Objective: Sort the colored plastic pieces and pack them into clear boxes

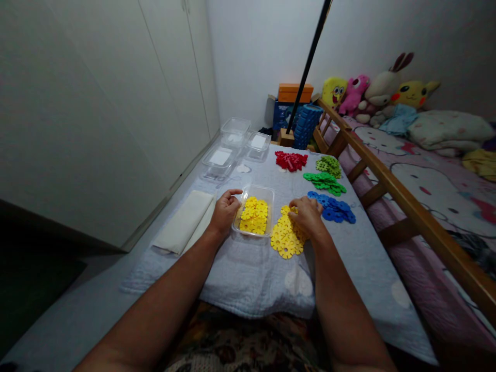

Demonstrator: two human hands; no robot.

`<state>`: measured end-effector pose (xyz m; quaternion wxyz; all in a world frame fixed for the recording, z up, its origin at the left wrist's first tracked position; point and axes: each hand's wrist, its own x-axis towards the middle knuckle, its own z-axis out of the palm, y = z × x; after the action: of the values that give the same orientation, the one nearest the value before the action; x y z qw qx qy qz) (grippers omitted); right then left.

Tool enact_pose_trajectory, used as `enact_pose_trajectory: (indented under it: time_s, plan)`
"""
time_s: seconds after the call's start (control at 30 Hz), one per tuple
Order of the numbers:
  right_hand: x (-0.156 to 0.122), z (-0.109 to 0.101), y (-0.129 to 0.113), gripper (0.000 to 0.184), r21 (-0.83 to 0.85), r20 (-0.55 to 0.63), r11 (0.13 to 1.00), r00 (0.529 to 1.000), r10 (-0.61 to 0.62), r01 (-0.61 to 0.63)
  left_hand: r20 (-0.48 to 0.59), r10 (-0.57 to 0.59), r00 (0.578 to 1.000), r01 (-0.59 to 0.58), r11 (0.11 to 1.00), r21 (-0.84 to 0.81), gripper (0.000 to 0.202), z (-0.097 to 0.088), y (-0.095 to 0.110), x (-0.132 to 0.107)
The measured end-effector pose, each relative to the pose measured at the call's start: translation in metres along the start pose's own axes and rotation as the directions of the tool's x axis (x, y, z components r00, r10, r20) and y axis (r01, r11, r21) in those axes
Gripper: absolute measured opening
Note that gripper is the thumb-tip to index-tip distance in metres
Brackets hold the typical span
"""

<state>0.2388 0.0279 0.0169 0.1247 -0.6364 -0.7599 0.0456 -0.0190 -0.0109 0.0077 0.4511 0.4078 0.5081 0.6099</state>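
Observation:
A clear plastic container [272, 199] stands on the cloth-covered table, part-filled with yellow notched plastic discs [253, 216]. At its left side, my left hand [227, 211] grips the wall and rim with curled fingers. My right hand [309, 213] is over a loose pile of yellow notched discs [287, 237] just right of the container. Its fingers are pinched at the top of that pile, with a yellow disc at the tips. The palm hides part of the pile. Blue notched discs [334, 207] lie just beyond the right hand.
Green discs [324, 183], lime discs [328, 166] and red pieces [290, 161] lie in piles farther back. Clear containers [220, 157] stand at the back left. A folded pale cloth [184, 222] lies left. A wooden bed rail [372, 170] runs along the right; a black pole [310, 62] rises behind.

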Motion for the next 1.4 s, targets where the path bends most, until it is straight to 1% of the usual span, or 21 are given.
enact_pose_trajectory:
  time_s: [0.13,0.3,0.47,0.6,0.73,0.97,1.07,1.2,1.4]
  plan:
    - [0.0016,0.0026,-0.0009,0.019,0.0,-0.001,1.0,1.0,-0.014,0.014,0.002,0.006,1.0,-0.006,1.0,0.005,0.037,0.0009,0.0009,0.0005]
    - [0.0023,0.0031,-0.0025,0.016,0.031,-0.033,0.999,0.999,-0.029,0.03,-0.004,0.019,1.0,-0.019,1.0,-0.001,0.037,0.0025,0.0014,0.0018]
    - [0.0039,0.0042,-0.0013,0.012,0.043,-0.029,0.998,0.999,-0.036,0.037,0.0,0.004,1.0,-0.004,1.0,-0.013,0.038,0.0031,0.0015,0.0031]
    - [0.0043,0.0058,-0.0002,0.013,0.07,-0.051,0.996,0.997,-0.05,0.053,0.008,-0.009,1.0,0.009,1.0,-0.027,0.039,0.0032,0.0007,0.0041]
    - [0.0031,0.0039,-0.0018,0.014,0.083,-0.017,0.995,0.999,-0.049,0.05,0.009,0.002,1.0,-0.002,1.0,-0.021,0.039,0.0027,-0.0003,0.0046]
    - [0.002,-0.0001,-0.0035,0.018,0.052,0.045,0.998,0.999,-0.029,0.027,0.007,-0.006,1.0,0.006,1.0,-0.024,0.039,0.0024,-0.0012,0.0039]
    - [0.0021,-0.0009,-0.003,0.018,0.054,0.048,0.998,0.998,-0.031,0.029,0.006,-0.017,1.0,0.017,0.999,-0.027,0.041,0.0027,-0.0014,0.003]
    - [0.0023,-0.0024,-0.0032,0.017,0.055,0.043,0.998,0.999,-0.03,0.027,0.015,-0.037,0.999,0.037,0.998,-0.049,0.049,0.0027,-0.0017,0.002]
    - [0.0008,-0.004,-0.0031,0.016,0.077,0.01,0.996,0.999,-0.042,0.041,0.013,-0.056,0.998,0.055,0.997,0.049,0.046,0.0008,-0.0022,0.0047]
